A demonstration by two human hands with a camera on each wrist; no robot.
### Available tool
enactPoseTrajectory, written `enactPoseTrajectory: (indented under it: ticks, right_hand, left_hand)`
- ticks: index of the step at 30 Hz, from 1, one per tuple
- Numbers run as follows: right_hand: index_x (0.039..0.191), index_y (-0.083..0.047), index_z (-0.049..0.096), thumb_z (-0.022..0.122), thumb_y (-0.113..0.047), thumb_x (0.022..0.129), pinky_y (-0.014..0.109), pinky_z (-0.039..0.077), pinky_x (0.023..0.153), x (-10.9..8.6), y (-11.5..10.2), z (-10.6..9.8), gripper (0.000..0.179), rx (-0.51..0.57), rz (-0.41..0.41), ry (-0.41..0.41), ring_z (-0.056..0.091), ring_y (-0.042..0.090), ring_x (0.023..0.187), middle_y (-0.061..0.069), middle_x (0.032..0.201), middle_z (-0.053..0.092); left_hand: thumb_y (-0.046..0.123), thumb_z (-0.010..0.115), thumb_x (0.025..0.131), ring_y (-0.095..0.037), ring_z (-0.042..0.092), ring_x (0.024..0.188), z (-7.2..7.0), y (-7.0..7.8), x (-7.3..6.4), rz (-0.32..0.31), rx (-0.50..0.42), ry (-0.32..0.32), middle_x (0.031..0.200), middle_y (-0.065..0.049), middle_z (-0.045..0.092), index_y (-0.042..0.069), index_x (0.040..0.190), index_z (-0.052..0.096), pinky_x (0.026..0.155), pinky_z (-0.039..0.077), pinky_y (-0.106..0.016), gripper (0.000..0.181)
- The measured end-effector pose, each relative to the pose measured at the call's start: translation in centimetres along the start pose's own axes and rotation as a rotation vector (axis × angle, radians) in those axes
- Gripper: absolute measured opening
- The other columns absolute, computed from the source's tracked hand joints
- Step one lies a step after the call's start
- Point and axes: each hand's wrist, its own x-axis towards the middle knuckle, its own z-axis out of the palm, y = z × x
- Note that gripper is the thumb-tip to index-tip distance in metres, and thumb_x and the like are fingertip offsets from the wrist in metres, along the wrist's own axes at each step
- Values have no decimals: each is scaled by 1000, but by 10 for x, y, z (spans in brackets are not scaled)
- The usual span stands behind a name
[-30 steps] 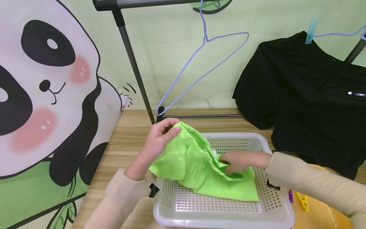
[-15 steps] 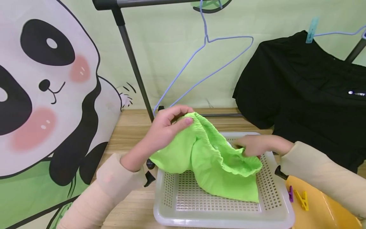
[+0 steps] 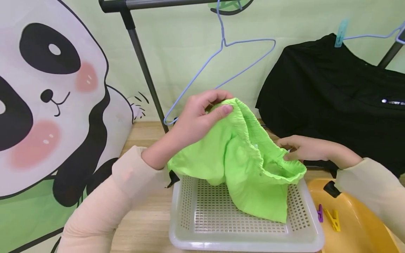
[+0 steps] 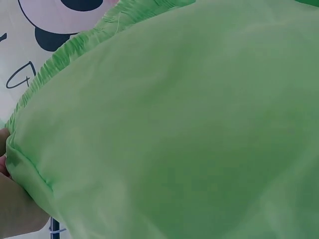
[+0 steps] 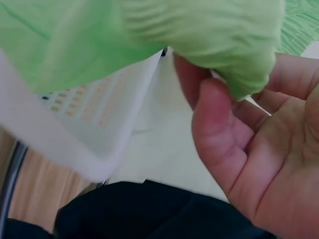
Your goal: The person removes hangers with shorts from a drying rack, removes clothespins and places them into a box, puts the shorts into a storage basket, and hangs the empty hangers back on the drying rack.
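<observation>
Bright green shorts with a gathered elastic waistband hang over a white plastic basket. My left hand pinches the waistband's left end, raised above the basket's back rim. At the other end, my right hand holds the band between thumb and fingers, lower down. Between the hands the waist opening gapes, and one leg trails down into the basket. Green cloth fills most of the left wrist view. In the right wrist view, the thumb of my right hand meets the bunched waistband.
A bare purple hanger hangs from a black rack. Black shorts are clipped with a blue clothespin on the right. Beside the basket, a yellow tub contains a yellow clothespin and a purple one.
Both hands have risen and moved right with the green shorts, lifting the waistband and spreading it wider. My right hand has shifted out to the band's right end.
</observation>
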Motion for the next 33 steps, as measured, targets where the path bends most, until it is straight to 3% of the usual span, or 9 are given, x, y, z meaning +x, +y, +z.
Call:
enactPoseTrajectory:
  ticks: [5,11,15,20,22,29,33]
  right_hand:
    - [91,-3,49,48,-6,89,24,45,52,-16,12,-5,4,32,-98,29,51,10,60,4,78,54]
    - [93,-1,46,43,-2,90,25,45,49,-34,12,-14,4,73,-161,44,52,9,59,6,79,55]
    - [95,-4,47,43,2,89,26,45,49,-45,11,-21,9,44,-208,139,53,11,60,2,79,57]
    - [94,-5,52,47,7,86,23,45,53,-56,13,-27,15,19,-260,282,52,11,63,-3,77,57]
    - [94,-4,53,47,9,85,21,47,56,-59,15,-28,17,27,-273,300,52,11,65,-3,77,57]
    - [97,-3,54,46,8,85,21,49,61,-63,22,-26,18,58,-275,257,54,12,69,-2,82,58]
    - [97,-3,54,45,6,87,22,49,59,-61,24,-24,17,74,-263,230,54,12,67,-3,82,58]
  left_hand:
    - [7,55,86,-10,49,72,-1,6,12,0,2,18,90,-10,61,-2,99,59,64,41,-21,16]
    - [7,55,86,-8,49,73,4,23,26,42,-25,-24,90,-8,61,-1,100,60,66,43,-20,17]
    - [7,55,86,-9,50,75,8,34,37,71,-89,-38,90,-6,61,0,100,60,66,45,-22,16]
    - [6,55,86,-12,50,75,8,33,42,85,-145,-2,86,-7,60,-1,99,59,67,44,-24,16]
    - [5,54,86,-13,50,75,4,28,37,48,-151,25,85,-8,59,-3,100,59,68,43,-23,16]
    - [11,51,89,-12,48,80,-14,-9,4,-245,-166,42,90,-4,56,-2,106,56,68,41,-20,22]
    - [9,51,89,-11,50,81,-17,-31,-13,-325,-164,32,94,-7,57,-3,107,55,71,44,-20,23]
